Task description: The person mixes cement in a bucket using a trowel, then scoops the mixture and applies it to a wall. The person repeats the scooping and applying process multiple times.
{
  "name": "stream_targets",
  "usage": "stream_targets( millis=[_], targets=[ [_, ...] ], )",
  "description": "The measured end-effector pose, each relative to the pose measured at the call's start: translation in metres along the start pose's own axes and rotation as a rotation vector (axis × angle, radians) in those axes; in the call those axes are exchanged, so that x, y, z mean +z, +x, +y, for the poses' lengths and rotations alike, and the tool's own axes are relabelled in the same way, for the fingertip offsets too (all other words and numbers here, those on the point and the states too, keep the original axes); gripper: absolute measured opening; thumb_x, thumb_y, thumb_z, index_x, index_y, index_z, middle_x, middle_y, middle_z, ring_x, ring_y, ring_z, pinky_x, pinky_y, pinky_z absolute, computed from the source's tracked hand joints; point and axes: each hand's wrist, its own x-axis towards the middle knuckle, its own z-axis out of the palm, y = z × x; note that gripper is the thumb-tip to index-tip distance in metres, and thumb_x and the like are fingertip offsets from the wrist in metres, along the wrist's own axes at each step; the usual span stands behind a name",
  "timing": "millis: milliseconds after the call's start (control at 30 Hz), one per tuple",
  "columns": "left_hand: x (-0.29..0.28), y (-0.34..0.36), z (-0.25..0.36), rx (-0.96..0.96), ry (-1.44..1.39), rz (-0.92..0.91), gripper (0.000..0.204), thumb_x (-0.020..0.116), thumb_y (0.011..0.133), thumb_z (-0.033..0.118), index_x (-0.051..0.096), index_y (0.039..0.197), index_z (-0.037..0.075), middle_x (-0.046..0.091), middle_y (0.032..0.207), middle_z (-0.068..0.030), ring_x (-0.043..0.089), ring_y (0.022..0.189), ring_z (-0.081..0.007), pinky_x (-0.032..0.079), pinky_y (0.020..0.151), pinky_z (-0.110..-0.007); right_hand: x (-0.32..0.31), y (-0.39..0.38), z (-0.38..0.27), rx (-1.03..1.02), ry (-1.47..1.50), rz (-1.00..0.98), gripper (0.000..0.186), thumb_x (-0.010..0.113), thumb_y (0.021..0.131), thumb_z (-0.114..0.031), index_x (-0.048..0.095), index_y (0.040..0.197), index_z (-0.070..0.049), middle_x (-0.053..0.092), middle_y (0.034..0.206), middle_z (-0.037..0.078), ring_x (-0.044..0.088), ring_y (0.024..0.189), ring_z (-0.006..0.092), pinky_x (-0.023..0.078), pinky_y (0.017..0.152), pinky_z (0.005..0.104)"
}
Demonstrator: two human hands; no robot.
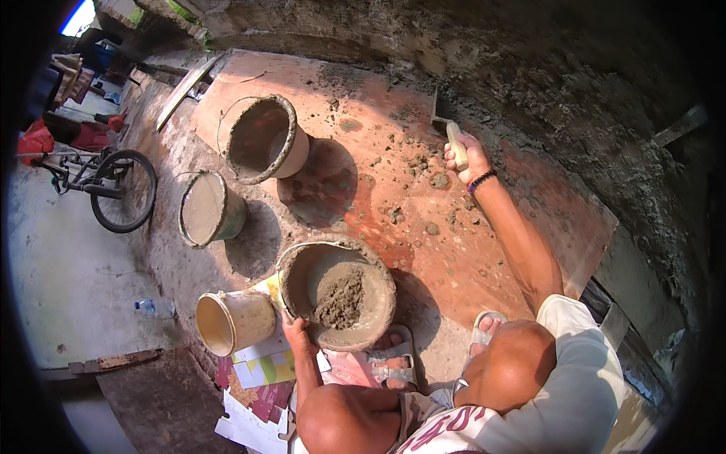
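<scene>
My right hand (473,159) grips the wooden handle (455,140) of a trowel, its blade (439,113) against mortar crumbs on a reddish board (476,250) beside the rough wall (507,60). My left hand (296,329) holds the lower left rim of a bucket (382,291) with a heap of wet grey mortar (339,295) inside, near my sandalled feet.
A mortar-crusted bucket (293,159) stands above, a smaller bucket of grey liquid (204,212) at left, and a cream bucket (249,321) on scattered cardboard (257,374). A bicycle (125,189), plank (185,91) and water bottle (151,307) are farther left.
</scene>
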Motion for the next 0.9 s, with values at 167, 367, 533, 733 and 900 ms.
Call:
stream_targets(
  millis=[167, 367, 533, 733, 900],
  targets=[
    [0.001, 0.003, -0.003, -0.003, -0.022, 0.0, 0.083, 0.048, 0.067, -0.002, 0.025, 0.147, 0.001, 0.056, 0.089, -0.0056, 0.052, 0.065, -0.0136, 0.047, 0.059, -0.028, -0.041, -0.064, -0.004, -0.096, 0.086, 0.049, 0.029, 0.053, 0.093, -0.022, 0.043, 0.12, -0.016, 0.053, 0.084, 0.009, 0.052, 0.06, 0.0164, 0.043, 0.046, 0.0289],
    [0.002, 0.003, -0.008, -0.016, -0.028, 0.042, 0.081, 0.048, 0.067, -0.001, 0.029, 0.146, 0.003, 0.055, 0.089, -0.0048, 0.052, 0.066, -0.0141, 0.047, 0.059, -0.028, -0.032, -0.148, -0.013, -0.29, -0.299, 0.135, 0.052, 0.052, 0.092, -0.02, 0.035, 0.141, -0.015, 0.053, 0.081, 0.006, 0.05, 0.056, 0.0122, 0.042, 0.042, 0.0255],
    [0.003, -0.004, 0.001, 0.004, -0.016, 0.046, 0.077, 0.048, 0.068, 0.0, 0.034, 0.143, 0.005, 0.054, 0.087, -0.0031, 0.051, 0.066, -0.0137, 0.045, 0.057, -0.028, -0.016, -0.197, -0.04, -0.087, -1.104, 0.019, 0.058, 0.06, 0.083, -0.01, 0.043, 0.139, -0.004, 0.065, 0.102, 0.017, 0.062, 0.065, 0.0145, 0.052, 0.051, 0.0293],
    [0.004, 0.0, -0.003, 0.001, 0.013, 0.024, 0.081, 0.049, 0.068, 0.001, 0.031, 0.147, 0.008, 0.051, 0.083, -0.0026, 0.047, 0.063, -0.0133, 0.044, 0.057, -0.028, -0.088, -0.203, -0.065, -0.193, -1.495, -0.017, 0.057, 0.065, 0.073, -0.012, 0.057, 0.129, -0.003, 0.064, 0.12, 0.018, 0.061, 0.107, 0.0254, 0.046, 0.094, 0.037],
    [0.001, 0.001, -0.003, 0.022, 0.013, -0.001, 0.079, 0.048, 0.069, 0.002, 0.031, 0.146, 0.008, 0.052, 0.081, -0.0027, 0.048, 0.062, -0.013, 0.044, 0.056, -0.028, -0.101, -0.179, -0.106, -0.273, -1.657, 0.019, 0.056, 0.067, 0.077, -0.011, 0.057, 0.132, -0.008, 0.058, 0.13, 0.017, 0.056, 0.118, 0.0311, 0.047, 0.098, 0.043]
  ],
)
